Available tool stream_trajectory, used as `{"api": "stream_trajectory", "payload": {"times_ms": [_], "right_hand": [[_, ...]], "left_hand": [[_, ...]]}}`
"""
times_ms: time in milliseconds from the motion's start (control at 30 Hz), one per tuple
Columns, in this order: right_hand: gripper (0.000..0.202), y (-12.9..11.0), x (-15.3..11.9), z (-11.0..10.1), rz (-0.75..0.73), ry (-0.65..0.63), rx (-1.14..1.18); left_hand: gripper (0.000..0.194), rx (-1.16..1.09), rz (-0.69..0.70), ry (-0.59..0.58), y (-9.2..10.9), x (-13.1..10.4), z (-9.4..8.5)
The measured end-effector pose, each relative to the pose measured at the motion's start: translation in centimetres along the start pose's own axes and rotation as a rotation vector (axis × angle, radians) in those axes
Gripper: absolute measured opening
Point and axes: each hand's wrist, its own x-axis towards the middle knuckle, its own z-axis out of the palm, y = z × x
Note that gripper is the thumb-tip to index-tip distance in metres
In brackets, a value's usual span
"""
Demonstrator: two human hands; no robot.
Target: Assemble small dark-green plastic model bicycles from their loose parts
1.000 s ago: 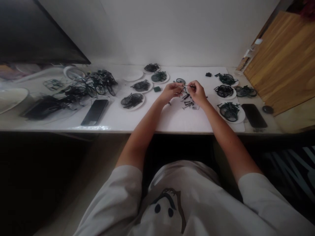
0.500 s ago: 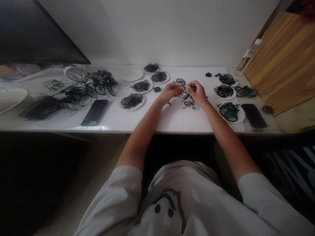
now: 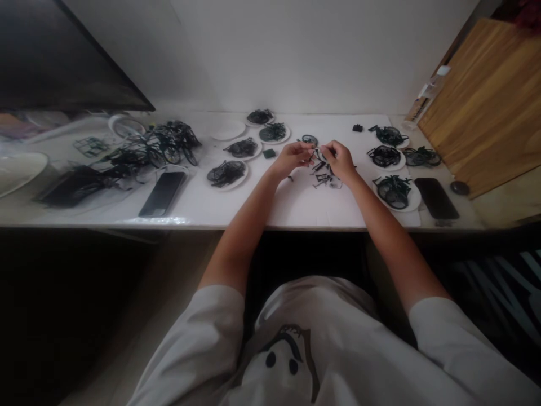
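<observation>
My left hand (image 3: 296, 157) is closed in a pinch on a thin dark piece of a model bicycle (image 3: 315, 155), its shape partly hidden by the fingers. Close beside it, my right hand (image 3: 338, 158) is pinched shut at the same spot; what sits between its fingertips is too small to make out. Just beyond the hands lies a small dark wheel (image 3: 310, 139) on the white board. Several loose dark parts (image 3: 323, 179) are scattered under and in front of my hands.
Plates with dark bicycle parts stand left (image 3: 228, 174) and right (image 3: 397, 193). Assembled model bicycles (image 3: 173, 141) cluster further left, behind a phone (image 3: 163, 193). Another phone (image 3: 437, 198) lies right, near a bottle (image 3: 426, 97) and a wooden panel (image 3: 486, 107). A green block (image 3: 269, 153) rests left of my hands.
My right fingers have shifted slightly at the pinch point. Both hands otherwise stay in the same place, close together over the loose parts.
</observation>
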Motion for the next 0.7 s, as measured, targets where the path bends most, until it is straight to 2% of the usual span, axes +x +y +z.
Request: {"api": "stream_trajectory", "payload": {"times_ms": [267,367,533,700], "right_hand": [[0.079,-0.7,-0.3,-0.2,0.022,-0.045,-0.012],[0.073,-0.3,-0.3,0.0,0.038,-0.035,-0.019],[0.052,1.1,0.0,0.3,0.072,0.011,0.015],[0.053,1.9,0.3,0.5,0.029,-0.021,0.065]], "left_hand": [[0.026,0.026,-0.026,-0.01,0.4,-0.3,0.3],[0.025,0.029,-0.03,-0.003,0.5,-0.4,0.4],[0.027,0.04,-0.038,-0.004,0.3,-0.2,0.3],[0.028,0.023,-0.019,-0.01,-0.2,0.2,-0.4]]}}
